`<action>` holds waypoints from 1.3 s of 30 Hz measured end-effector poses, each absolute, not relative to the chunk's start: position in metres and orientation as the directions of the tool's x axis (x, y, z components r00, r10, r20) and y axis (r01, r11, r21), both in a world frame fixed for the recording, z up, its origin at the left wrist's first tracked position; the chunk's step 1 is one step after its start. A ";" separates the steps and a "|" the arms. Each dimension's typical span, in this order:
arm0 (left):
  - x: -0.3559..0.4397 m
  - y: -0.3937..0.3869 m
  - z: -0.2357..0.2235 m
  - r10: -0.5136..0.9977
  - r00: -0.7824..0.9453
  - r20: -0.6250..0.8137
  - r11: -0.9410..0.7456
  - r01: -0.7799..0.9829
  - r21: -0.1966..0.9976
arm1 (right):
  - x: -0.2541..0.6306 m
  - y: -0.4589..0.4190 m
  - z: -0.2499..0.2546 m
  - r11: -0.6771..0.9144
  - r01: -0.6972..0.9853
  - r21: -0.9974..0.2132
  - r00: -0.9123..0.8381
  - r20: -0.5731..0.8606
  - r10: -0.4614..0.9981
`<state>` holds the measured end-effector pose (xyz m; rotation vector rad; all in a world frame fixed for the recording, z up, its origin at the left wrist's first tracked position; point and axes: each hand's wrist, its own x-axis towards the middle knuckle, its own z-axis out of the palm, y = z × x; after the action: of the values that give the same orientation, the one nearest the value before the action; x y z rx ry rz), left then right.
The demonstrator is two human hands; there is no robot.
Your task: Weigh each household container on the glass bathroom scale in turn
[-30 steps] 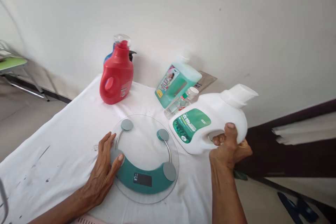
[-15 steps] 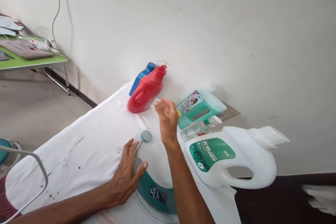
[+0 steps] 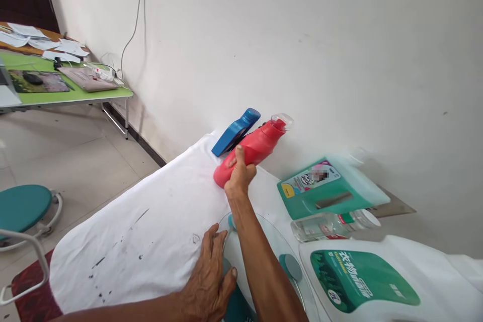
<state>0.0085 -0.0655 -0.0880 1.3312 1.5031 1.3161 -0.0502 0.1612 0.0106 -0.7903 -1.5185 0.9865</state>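
Note:
My right hand (image 3: 239, 177) is closed around the handle side of a red detergent bottle (image 3: 256, 148) with a clear cap, which stands on the white-covered table (image 3: 151, 241) near the wall. A blue bottle (image 3: 236, 131) stands just behind it. My left hand (image 3: 209, 282) rests flat, fingers spread, on the left rim of a round glass scale (image 3: 271, 256) with a teal base. A large white jug with a green label (image 3: 362, 282) lies to the right of the scale.
A teal bottle (image 3: 332, 186) and a small clear bottle (image 3: 328, 226) lie by the wall on the right. A green desk with papers (image 3: 56, 80) stands at the far left, a teal stool (image 3: 22, 206) and a metal frame on the floor beside the table.
My right hand let go of the white jug, reached across the scale and closed on the red bottle. The view has swung left. My left hand stays on the scale.

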 end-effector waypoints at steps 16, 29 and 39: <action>-0.001 -0.069 -0.087 0.951 -0.186 0.247 -0.173 0.341 0.924 | 0.097 0.099 0.090 0.268 -0.153 -0.951 0.099 0.255 0.962; -0.004 -0.061 -0.084 0.933 -0.216 0.287 -0.185 0.394 0.900 | 0.189 0.007 0.073 0.290 -0.117 -0.950 0.279 0.249 0.928; -0.011 -0.059 -0.073 0.958 -0.156 0.242 -0.157 0.421 0.893 | 0.192 0.011 0.045 0.343 -0.103 -0.934 0.246 0.311 0.918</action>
<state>-0.0110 -0.0591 -0.0726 1.5764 1.5753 1.2981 0.1921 0.0109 0.0454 -0.9606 -1.0825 0.8670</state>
